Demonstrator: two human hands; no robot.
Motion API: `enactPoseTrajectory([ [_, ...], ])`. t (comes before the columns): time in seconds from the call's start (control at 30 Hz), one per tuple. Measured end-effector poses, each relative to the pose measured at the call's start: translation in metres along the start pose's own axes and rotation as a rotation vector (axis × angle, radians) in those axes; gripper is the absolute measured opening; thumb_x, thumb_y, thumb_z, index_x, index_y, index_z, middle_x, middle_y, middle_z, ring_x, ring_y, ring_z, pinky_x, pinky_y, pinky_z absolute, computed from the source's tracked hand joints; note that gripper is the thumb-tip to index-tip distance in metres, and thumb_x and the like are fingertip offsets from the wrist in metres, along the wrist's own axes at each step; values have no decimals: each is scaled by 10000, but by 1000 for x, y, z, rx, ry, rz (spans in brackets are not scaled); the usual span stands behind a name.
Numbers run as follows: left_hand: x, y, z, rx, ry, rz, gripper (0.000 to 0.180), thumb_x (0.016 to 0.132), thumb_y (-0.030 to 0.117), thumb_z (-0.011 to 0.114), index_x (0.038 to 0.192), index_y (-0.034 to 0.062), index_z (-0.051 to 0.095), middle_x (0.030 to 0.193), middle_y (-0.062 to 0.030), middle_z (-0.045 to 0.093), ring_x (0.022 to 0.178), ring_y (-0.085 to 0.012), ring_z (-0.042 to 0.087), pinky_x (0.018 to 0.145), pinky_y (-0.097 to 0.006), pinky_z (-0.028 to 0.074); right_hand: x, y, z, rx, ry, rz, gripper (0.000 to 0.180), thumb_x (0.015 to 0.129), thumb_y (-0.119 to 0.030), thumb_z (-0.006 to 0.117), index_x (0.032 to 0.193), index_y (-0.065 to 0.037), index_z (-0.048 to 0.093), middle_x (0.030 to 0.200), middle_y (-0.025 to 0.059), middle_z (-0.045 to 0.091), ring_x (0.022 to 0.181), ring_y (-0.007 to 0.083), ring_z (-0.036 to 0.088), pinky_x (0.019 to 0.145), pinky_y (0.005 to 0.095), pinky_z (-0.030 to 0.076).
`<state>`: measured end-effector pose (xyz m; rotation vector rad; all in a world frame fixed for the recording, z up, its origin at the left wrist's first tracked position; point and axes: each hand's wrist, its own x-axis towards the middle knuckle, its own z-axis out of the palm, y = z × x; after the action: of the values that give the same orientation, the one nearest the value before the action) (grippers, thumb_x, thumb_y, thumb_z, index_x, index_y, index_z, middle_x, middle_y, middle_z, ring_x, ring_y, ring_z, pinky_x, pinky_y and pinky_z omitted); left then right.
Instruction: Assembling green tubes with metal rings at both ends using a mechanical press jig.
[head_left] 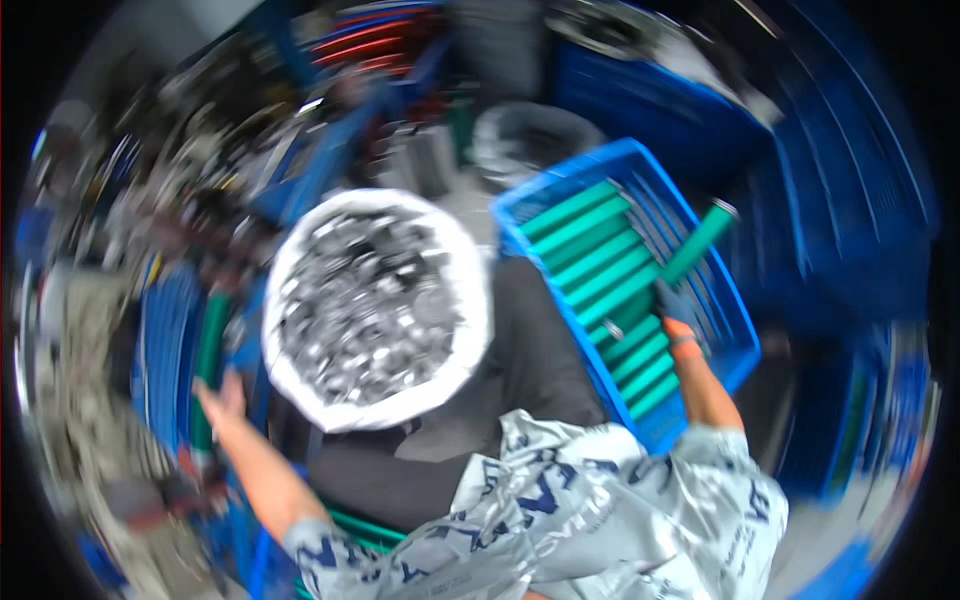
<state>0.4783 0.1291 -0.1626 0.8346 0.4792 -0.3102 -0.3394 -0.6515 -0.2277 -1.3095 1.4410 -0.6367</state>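
Green tube (697, 243) | right hand (672, 300) gripping one over blue crate (735, 330) | left hand (222, 397) spread, empty

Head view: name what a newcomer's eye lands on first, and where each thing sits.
In the middle, a white-rimmed sack brims with shiny metal scraps. To its right, a blue crate holds rows of green tubes; the gloved right hand grips one green tube above it. At far left, the bare left hand reaches toward another upright green tube.

A round white sack (378, 305) of shiny metal bits stands open at centre.
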Motion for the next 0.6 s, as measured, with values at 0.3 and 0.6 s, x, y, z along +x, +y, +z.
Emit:
enactPoseTrajectory([
  [0.3,-97,-126,17,388,16,213,915,1145,436,785,1776,-46,329,1716,-240,615,1566,-347,641,1331,-467,501,90,112,25,-327,217,223,791,919,-727,850,1034,56,866,919,204,843,852,324,827,819,478,652],
  [0.6,-213,-165,-51,634,247,354,582,1176,344,740,1612,-19,609,1614,-217,709,1389,-384,768,1114,-455,651,162,136,164,-311,-175,231,755,1069,-710,726,935,24,839,858,193,847,731,320,835,749,458,688],
])
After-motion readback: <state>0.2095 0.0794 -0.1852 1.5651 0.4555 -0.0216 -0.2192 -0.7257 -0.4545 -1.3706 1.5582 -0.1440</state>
